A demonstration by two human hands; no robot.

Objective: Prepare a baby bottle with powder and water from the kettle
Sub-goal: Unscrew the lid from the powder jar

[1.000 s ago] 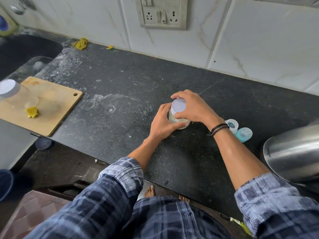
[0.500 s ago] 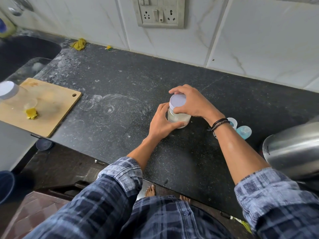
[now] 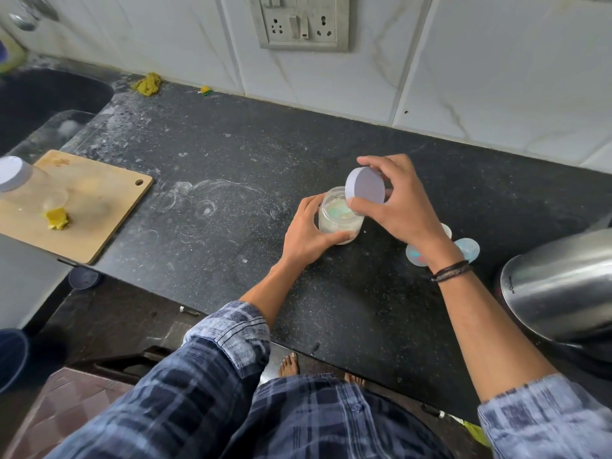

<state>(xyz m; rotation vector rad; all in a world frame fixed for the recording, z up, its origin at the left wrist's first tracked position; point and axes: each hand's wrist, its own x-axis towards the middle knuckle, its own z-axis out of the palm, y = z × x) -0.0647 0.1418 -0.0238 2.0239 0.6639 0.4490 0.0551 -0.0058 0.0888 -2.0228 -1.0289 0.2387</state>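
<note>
The right hand (image 3: 400, 210) pinches the white lid (image 3: 364, 190) by its rim, thumb on the near edge and fingers curled over the far edge. A second ago this lid sat flat on the jar with the same hand clamped over it. Now it is off, tilted on edge just above and to the right of the jar's mouth. The left hand (image 3: 306, 235) has not let go: its fingers and thumb wrap the left side of the jar (image 3: 337, 220), holding it down on the black counter (image 3: 231, 160) in the same spot as before.

With the lid away, the jar's mouth is open and the pale powder (image 3: 336, 208) inside shows. The opening step looks done, and the powder can now be reached. Nothing to scoop with is visible in either hand.

To the right of the jar, partly hidden behind the right wrist, lie the small pale blue bottle parts (image 3: 467, 249). I cannot tell from here which piece is which. Farther right of the jar is the steel kettle (image 3: 563, 286), untouched. Well to the left of the jar is a wooden cutting board (image 3: 92, 226).

The lid needs a place to go, probably on the counter beside the jar, before the right hand is free to move powder to the bottle.
</note>
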